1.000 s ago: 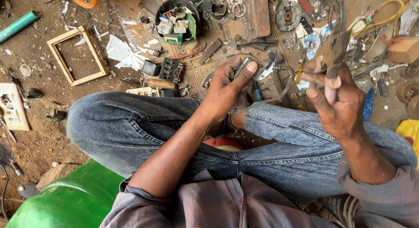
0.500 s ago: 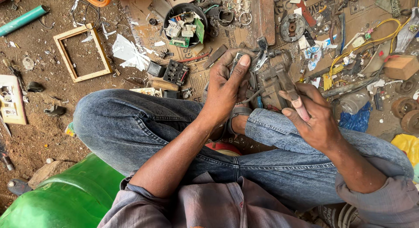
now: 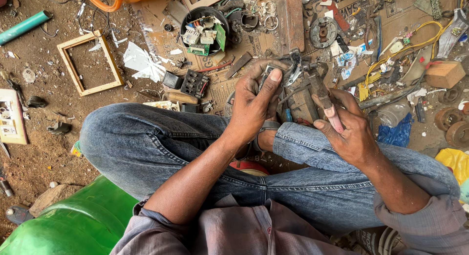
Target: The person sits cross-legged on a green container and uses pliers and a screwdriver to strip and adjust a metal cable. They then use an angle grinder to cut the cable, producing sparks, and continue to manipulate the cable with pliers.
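Debris covers the ground at the left of the frame: a teal pipe (image 3: 23,26), an empty wooden frame (image 3: 90,63), torn white plastic. Near centre, the left hand (image 3: 254,106) is curled around a small grey electrical part (image 3: 267,71), thumb pressed along its top edge. Just right, the right hand (image 3: 349,130) is wrapped around the pink handles of pliers (image 3: 312,81), whose nose meets the part. Risk: the part sits unsupported above crossed knees; a slipping plier nose could strike the left thumb, and loosened pieces would likely vanish among the scrap.
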